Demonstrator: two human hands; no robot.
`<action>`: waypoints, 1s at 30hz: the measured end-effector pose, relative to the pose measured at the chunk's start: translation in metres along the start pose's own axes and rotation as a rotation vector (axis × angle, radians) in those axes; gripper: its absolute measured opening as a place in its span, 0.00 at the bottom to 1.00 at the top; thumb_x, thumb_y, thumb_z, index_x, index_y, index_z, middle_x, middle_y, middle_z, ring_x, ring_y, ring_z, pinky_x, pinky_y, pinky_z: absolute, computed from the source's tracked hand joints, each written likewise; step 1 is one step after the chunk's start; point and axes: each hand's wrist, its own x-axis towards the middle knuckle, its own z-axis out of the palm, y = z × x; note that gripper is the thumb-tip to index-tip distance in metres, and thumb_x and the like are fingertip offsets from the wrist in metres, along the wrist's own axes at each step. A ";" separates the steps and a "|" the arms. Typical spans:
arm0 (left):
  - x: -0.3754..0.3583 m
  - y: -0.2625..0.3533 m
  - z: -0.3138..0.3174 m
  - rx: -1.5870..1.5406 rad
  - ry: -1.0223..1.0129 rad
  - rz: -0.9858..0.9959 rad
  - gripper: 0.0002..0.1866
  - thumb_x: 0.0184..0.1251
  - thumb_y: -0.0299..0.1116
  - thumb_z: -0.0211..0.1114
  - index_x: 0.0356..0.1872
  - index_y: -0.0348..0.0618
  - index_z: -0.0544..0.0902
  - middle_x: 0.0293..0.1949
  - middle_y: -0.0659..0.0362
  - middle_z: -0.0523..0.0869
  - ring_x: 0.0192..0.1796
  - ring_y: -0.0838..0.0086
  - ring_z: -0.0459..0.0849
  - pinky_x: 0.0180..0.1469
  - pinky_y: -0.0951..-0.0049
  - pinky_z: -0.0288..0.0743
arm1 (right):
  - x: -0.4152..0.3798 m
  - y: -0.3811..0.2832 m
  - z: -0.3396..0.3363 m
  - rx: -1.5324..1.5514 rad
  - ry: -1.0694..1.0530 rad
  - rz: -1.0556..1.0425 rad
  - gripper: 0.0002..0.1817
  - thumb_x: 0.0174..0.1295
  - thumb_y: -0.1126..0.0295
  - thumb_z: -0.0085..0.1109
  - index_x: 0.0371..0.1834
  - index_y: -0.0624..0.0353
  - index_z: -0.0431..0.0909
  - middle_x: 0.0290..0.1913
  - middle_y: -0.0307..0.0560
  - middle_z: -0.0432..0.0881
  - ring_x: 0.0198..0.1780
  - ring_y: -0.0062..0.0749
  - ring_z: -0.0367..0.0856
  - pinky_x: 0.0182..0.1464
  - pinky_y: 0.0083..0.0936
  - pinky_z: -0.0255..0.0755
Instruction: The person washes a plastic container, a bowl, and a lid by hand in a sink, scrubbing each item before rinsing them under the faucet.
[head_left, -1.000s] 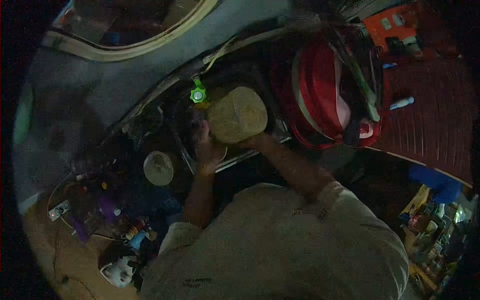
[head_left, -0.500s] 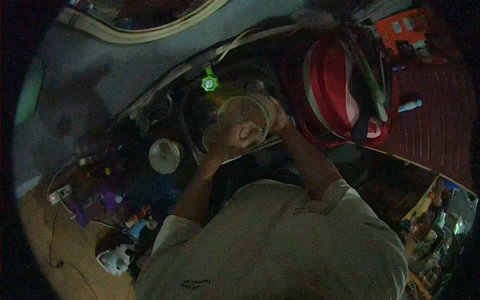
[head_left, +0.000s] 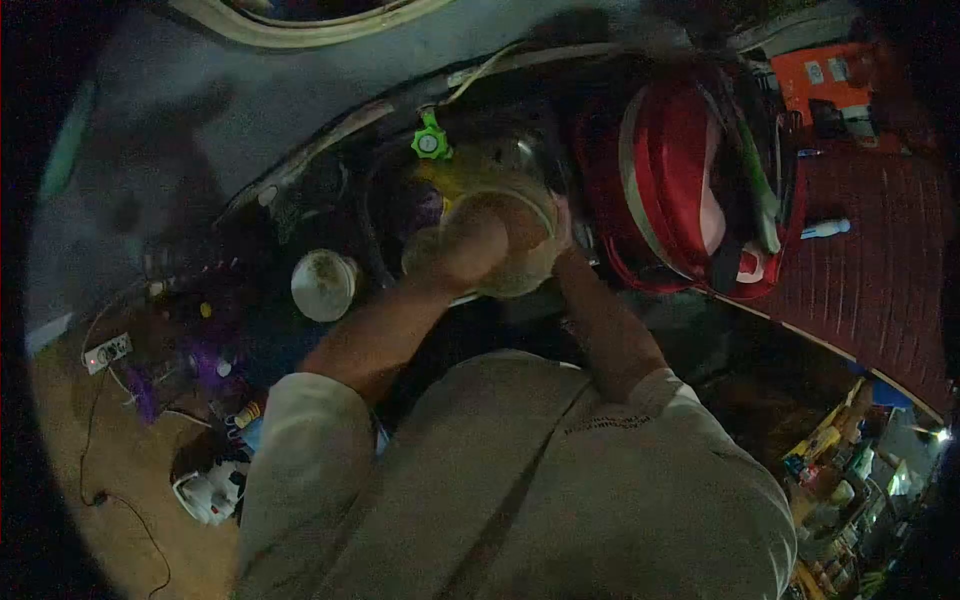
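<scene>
A round, see-through container (head_left: 522, 280) is tilted with its mouth toward me above a dark sink basin (head_left: 373, 225). My right hand (head_left: 562, 232) grips its right side near the rim. My left hand (head_left: 480, 245) reaches into its mouth; the fingers are blurred and mostly hidden, so whether they hold anything does not show. Beyond the container, a tap with a bright green handle (head_left: 430, 145) stands at the basin's back edge. Yellow and purple things lie in the basin, too dim to name. To the left of the sink sits a second round, pale container (head_left: 323, 284).
A red and cream bag-like object (head_left: 665, 165) stands right of the sink, beside a dark red ribbed surface (head_left: 870, 250) with a white-blue tube (head_left: 825, 229). At lower left are a power strip (head_left: 108, 353) and a cable on the floor. Clutter fills the lower right.
My left hand has shifted up and right across the container's mouth, its forearm now more in view. The container's mouth has tilted slightly. The whole view has turned a little.
</scene>
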 end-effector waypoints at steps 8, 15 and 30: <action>0.036 0.007 0.002 -0.060 -0.124 -0.019 0.28 0.67 0.40 0.60 0.64 0.38 0.66 0.60 0.52 0.73 0.63 0.63 0.71 0.66 0.62 0.63 | 0.007 0.009 -0.022 0.128 -0.059 -0.091 0.29 0.65 0.44 0.44 0.59 0.54 0.74 0.55 0.50 0.76 0.56 0.40 0.74 0.58 0.45 0.70; 0.033 0.013 0.003 -0.270 -0.009 0.010 0.28 0.66 0.42 0.61 0.63 0.38 0.69 0.58 0.51 0.75 0.61 0.61 0.73 0.64 0.62 0.65 | 0.016 -0.008 -0.010 0.002 -0.199 0.048 0.33 0.62 0.43 0.47 0.61 0.57 0.69 0.54 0.49 0.76 0.57 0.39 0.75 0.56 0.40 0.74; -0.088 0.026 -0.061 -0.149 0.067 -0.048 0.32 0.66 0.48 0.59 0.61 0.32 0.69 0.53 0.44 0.77 0.58 0.60 0.76 0.61 0.65 0.68 | -0.041 0.083 -0.074 -0.479 -0.108 0.071 0.34 0.68 0.45 0.42 0.68 0.60 0.61 0.65 0.56 0.67 0.65 0.47 0.67 0.68 0.47 0.58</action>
